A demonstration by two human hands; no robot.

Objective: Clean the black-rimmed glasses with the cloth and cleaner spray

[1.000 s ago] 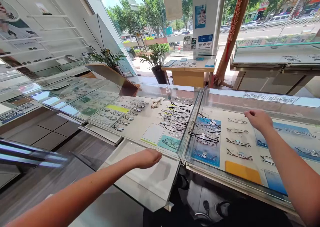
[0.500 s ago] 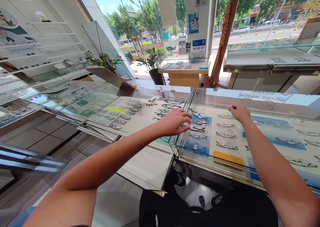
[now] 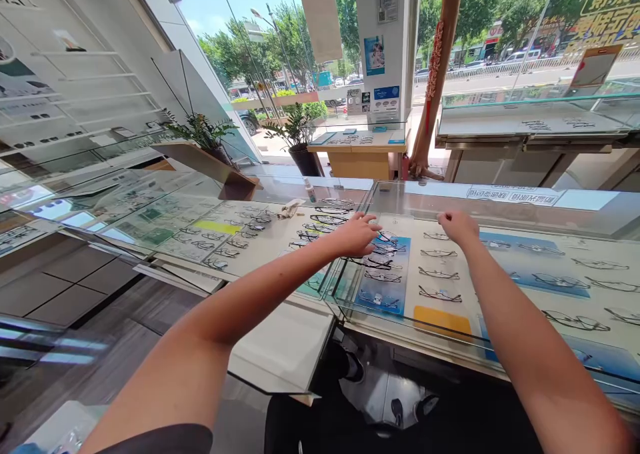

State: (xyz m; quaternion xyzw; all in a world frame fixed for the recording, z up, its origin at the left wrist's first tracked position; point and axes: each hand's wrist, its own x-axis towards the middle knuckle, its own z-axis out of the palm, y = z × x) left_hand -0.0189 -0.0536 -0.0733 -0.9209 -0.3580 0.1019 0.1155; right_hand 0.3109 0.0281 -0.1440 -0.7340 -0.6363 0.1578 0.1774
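My left hand point(image 3: 357, 235) is over the joint between two glass display cases, fingers apart, with nothing visible held in it. Just under it lie dark-rimmed eyeglasses point(image 3: 373, 263) and other frames on a blue card point(image 3: 383, 293). My right hand point(image 3: 459, 229) hovers above the right-hand case point(image 3: 360, 311), its fingers curled closed; whatever they may hold is hidden. Beneath and in front of it, a column of eyeglasses point(image 3: 439, 274) lies on the pale lining. Whether either hand touches the glass, I cannot tell.
A small spray bottle point(image 3: 310, 191) and a crumpled cloth point(image 3: 290, 209) are on the left case. A yellow block point(image 3: 443, 321) sits near the front edge inside the right case. A white pulled-out drawer point(image 3: 280, 347) juts toward my legs. Potted plants point(image 3: 300, 141) stand by the window.
The view has shifted a little, so the cases sit slightly further left. My right hand has moved slightly left with it, still curled. My left hand stays over the joint, fingers apart.
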